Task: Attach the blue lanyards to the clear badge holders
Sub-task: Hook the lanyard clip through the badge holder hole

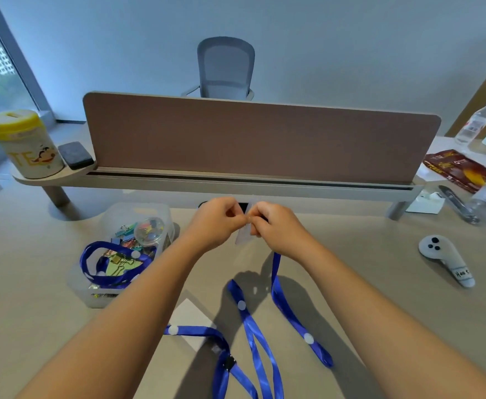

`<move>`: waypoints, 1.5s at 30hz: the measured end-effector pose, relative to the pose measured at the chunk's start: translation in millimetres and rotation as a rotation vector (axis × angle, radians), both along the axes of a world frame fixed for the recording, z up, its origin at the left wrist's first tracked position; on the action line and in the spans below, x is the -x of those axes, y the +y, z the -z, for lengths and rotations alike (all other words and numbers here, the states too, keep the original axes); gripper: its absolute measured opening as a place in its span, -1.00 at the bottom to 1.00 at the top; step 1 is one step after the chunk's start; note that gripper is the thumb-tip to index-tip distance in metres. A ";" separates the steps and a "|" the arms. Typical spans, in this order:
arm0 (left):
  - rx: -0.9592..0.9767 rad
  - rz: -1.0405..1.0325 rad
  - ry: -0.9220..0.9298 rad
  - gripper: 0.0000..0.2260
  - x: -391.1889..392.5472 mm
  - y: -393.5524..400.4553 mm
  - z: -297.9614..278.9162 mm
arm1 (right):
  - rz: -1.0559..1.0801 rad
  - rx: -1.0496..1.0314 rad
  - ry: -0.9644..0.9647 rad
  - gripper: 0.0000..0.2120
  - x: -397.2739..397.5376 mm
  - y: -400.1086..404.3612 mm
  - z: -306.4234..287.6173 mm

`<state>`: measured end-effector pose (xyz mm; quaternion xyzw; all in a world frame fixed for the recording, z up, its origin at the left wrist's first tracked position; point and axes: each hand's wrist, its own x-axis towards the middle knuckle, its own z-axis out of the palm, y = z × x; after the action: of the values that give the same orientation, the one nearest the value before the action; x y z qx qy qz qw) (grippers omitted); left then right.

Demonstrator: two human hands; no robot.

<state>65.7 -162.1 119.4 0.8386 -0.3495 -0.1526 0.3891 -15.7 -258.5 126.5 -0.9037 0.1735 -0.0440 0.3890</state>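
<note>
My left hand (217,223) and my right hand (276,226) meet above the middle of the desk, fingers pinched together on the top edge of a clear badge holder (243,234) that hangs between them. A blue lanyard (290,315) with white dots drops from under my right hand and trails across the desk. A second blue lanyard (230,361) lies near the front edge, over another clear badge holder (191,316). A third blue lanyard (106,269) is draped over the plastic box. The lanyard's clip is hidden by my fingers.
A clear plastic box (92,295) of binder clips sits at the left. A brown divider panel (259,139) crosses the back. A white controller (443,257) lies right; bottles (472,125) and a red packet (457,168) are far right. A yellow-lidded canister (25,142) stands back left.
</note>
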 end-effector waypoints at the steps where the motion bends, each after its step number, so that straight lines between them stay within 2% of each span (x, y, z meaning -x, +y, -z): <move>1: 0.093 -0.037 0.179 -0.83 1.1 -1.3 3.0 | 0.005 -0.066 -0.018 -0.85 0.0 -4.8 -0.2; 3: 0.200 -0.153 0.581 -0.72 5.2 -1.3 9.8 | 0.034 -0.229 -0.075 -0.83 0.4 -13.7 -2.3; 4: 0.166 -0.203 0.742 -0.64 7.7 0.3 15.1 | 0.052 -0.296 -0.103 -0.80 0.6 -18.1 -3.3; 6: -0.008 -0.204 0.945 -0.50 13.9 4.4 29.0 | 0.077 -0.398 -0.139 -0.74 1.1 -26.1 -3.2; 8: -0.030 -0.152 1.146 -0.41 20.0 3.3 41.5 | 0.085 -0.484 -0.156 -0.73 0.3 -32.7 -0.7; 9: 0.062 -0.158 1.249 -0.41 22.2 0.3 44.6 | 0.087 -0.525 -0.154 -0.74 -0.4 -35.9 1.7; 11: 0.369 -0.254 1.386 -0.54 24.6 -8.2 44.6 | 0.089 -0.598 -0.120 -0.74 0.0 -42.5 7.3; 13: 0.649 -0.394 1.392 -0.75 24.8 -16.3 40.2 | 0.113 -0.648 -0.063 -0.75 2.0 -50.7 14.4; 15: 0.761 -0.495 1.290 -0.86 21.2 -23.2 32.8 | 0.150 -0.636 0.027 -0.78 3.8 -58.1 22.0; 18: 0.655 -0.549 0.988 -0.84 15.4 -32.9 19.4 | 0.211 -0.446 0.140 -0.86 3.6 -63.7 31.0; 20: 0.628 -0.584 0.874 -0.83 14.2 -38.4 12.5 | 0.309 -0.325 0.088 -0.74 1.9 -65.5 37.0; 21: 0.641 -0.587 0.852 -0.83 14.3 -40.5 9.8 | 0.366 -0.320 0.033 -0.77 1.6 -65.2 38.4; 23: 0.693 -0.579 0.859 -0.84 15.6 -44.0 5.5 | 0.433 -0.516 -0.032 -0.78 0.2 -60.8 39.6; 26: 0.765 -0.541 0.926 -0.86 19.4 -46.9 1.9 | 0.399 -1.064 0.046 -0.53 -2.2 -48.8 43.4; 29: 0.791 -0.519 1.016 -0.88 20.4 -46.1 4.0 | 0.278 -1.530 -0.040 -0.33 -6.8 -43.7 59.8; 32: 0.821 -0.531 1.130 -0.89 18.0 -42.2 9.7 | 0.310 -1.680 -0.233 -0.40 -14.3 -43.6 66.1; 37: 0.798 -0.573 1.155 -0.88 10.2 -40.4 28.7 | 0.635 -1.621 -0.526 -0.74 -21.5 -62.3 60.0; 40: 0.776 -0.566 1.134 -0.86 7.1 -52.2 41.4 | 0.774 -1.521 -0.640 -0.83 -15.7 -84.5 54.1; 45: 0.784 -0.512 1.128 -0.88 8.3 -84.8 43.9 | 0.938 -1.127 -0.766 -0.87 -0.1 -132.5 35.3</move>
<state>57.4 -246.9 75.4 0.4871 0.0819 -0.3289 0.8049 -15.6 -391.0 91.1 -0.3293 0.3840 -0.4131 0.7572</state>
